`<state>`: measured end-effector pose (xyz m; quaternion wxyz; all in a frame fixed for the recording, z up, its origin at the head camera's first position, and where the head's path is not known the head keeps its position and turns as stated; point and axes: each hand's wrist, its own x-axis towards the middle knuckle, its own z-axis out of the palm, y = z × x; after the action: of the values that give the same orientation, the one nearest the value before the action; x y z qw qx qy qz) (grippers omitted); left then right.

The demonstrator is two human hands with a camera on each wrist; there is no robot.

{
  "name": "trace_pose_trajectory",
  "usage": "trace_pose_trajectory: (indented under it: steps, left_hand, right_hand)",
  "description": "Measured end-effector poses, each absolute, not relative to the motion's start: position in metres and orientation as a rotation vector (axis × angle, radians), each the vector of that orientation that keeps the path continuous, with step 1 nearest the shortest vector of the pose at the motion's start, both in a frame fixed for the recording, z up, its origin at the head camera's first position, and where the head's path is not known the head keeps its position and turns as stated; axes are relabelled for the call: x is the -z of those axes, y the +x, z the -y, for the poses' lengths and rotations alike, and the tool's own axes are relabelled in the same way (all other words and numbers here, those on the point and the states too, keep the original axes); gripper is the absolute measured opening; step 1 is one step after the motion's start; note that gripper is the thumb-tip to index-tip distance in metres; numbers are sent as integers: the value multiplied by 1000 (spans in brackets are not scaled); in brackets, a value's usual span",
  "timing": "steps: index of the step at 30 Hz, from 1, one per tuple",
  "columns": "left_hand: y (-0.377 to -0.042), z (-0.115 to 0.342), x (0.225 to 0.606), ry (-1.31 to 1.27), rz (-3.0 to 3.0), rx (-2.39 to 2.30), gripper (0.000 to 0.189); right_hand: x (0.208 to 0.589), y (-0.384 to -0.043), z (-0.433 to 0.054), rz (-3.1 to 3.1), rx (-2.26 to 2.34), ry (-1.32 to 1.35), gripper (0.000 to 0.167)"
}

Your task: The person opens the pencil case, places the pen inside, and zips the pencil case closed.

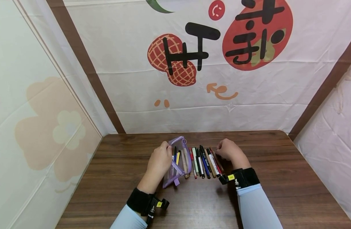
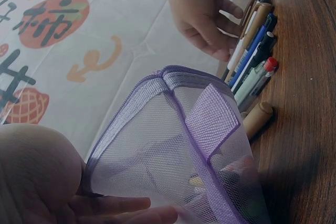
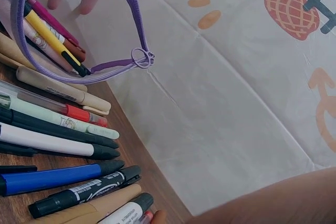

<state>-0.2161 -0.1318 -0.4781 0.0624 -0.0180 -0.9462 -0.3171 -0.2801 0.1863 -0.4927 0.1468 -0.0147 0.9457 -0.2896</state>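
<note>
My left hand (image 1: 160,160) holds the rim of a purple-edged mesh pencil pouch (image 1: 189,163), which gapes toward the right. Through the mesh several pens show, among them a yellow highlighter-like pen (image 3: 48,31). Just right of the pouch, a row of pens lies side by side on the table: a light green pen (image 3: 63,119), a blue pen (image 3: 58,178), a black marker (image 3: 86,190) and others. My right hand (image 1: 232,152) is at the row's right end, beside a brown pen (image 1: 218,162). Its fingers look relaxed and apart in the left wrist view; whether they touch a pen is unclear.
The brown wooden table (image 1: 192,206) ends at a white printed cloth (image 1: 129,89) along its back edge. More cloth walls stand at the left and right. A black strap with a small camera (image 1: 244,178) sits on each wrist.
</note>
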Motion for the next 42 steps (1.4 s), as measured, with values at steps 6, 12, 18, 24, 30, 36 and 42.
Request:
trace_pose_trajectory:
  steps: [6,12,18,24,30,36,42]
  left_hand:
    - [-215,131,478,-44,2865,966,27]
    - [-215,131,478,-49,2853,944,26]
    - [-216,131,478,-50,2856,954,26]
    - [-216,131,477,-42,2865,960,27]
    - [-216,131,478,-51,2860,952,26]
    - [-217,131,477,-56,2852,947,26]
    - [-216,131,477,-58,2853,945,26]
  right_hand:
    - [494,-281,-186,-2689,874,-41,15]
    - [496,-284,-185,-2695,853,-68,35]
    - [500,-286,-182,-2774,771,-63,43]
    - [500,-283,-178,-2824,735,-41,42]
    - [497,-287,-181,-2811,786,-31,53]
    - [488,-289,-186,-2851,1004,20,16]
    - [476,-286,-176,-2727,1377,53,27]
